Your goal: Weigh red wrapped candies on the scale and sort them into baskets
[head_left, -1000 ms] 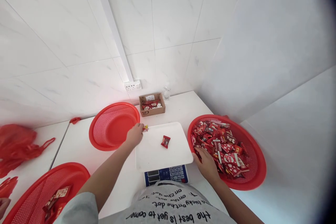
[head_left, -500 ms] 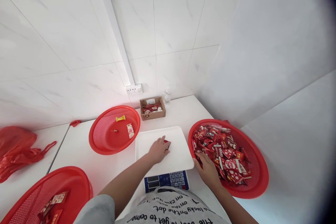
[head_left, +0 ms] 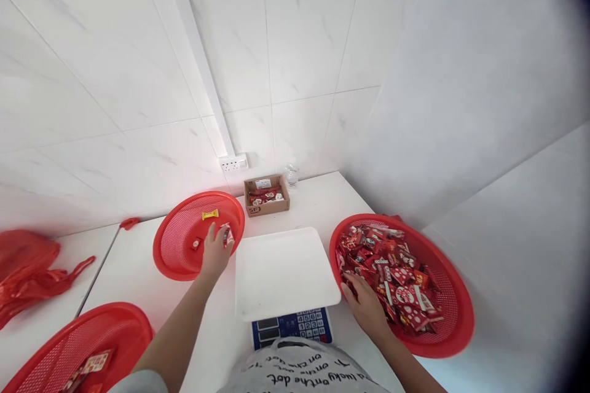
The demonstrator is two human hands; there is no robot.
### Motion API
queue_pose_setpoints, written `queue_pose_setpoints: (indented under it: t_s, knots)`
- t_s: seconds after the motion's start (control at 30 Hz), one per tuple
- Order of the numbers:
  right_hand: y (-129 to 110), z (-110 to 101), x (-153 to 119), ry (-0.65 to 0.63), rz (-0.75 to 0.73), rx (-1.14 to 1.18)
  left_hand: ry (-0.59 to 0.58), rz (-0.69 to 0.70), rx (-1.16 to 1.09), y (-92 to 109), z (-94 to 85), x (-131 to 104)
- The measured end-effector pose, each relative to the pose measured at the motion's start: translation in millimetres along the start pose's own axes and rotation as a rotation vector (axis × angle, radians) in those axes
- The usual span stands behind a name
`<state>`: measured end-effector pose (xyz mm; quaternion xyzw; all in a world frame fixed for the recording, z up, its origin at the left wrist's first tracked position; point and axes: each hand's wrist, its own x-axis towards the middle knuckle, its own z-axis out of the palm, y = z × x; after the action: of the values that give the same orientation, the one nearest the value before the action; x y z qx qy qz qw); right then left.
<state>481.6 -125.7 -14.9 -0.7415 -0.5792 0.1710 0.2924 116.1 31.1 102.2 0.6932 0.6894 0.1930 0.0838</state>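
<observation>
My left hand reaches over the right side of a red mesh basket, fingers apart. Just beyond its fingertips, a pink-and-white packet lies partly hidden behind them. A small red packet and a yellow wrapped sweet are in the same basket. My right hand rests at the near left rim of a bigger red basket, thumb apart from the slightly bent fingers, close to many red snack packets. Between the hands is the white tray of a weighing scale.
The scale's blue keypad shows below the tray. Against the wall stand a cardboard box with red packets and a clear plastic item. Another red basket is at lower left, near a red plastic bag.
My left hand has moved left from the tray, where it was on a red packet, to the basket. A red packet now shows in that basket. My right hand stays by the rim.
</observation>
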Motion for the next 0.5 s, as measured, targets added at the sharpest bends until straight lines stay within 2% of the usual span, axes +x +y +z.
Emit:
queue_pose_setpoints:
  t_s: [0.1,0.2,0.33,0.5]
  knots:
    - [2,-3,7,-0.01,0.057,-0.017,-0.01,-0.012,-0.011,-15,-0.6,-13]
    - [0,-11,16,-0.078,0.069,-0.109,0.019,0.081,-0.1,-16,13.3,-35]
    - [-8,-25,25,-0.194,0.096,-0.152,-0.005,0.183,-0.172,3,33.2,-59]
    - [-12,-36,27,-0.161,0.088,-0.154,-0.092,0.315,-0.189,31,42.3,-73]
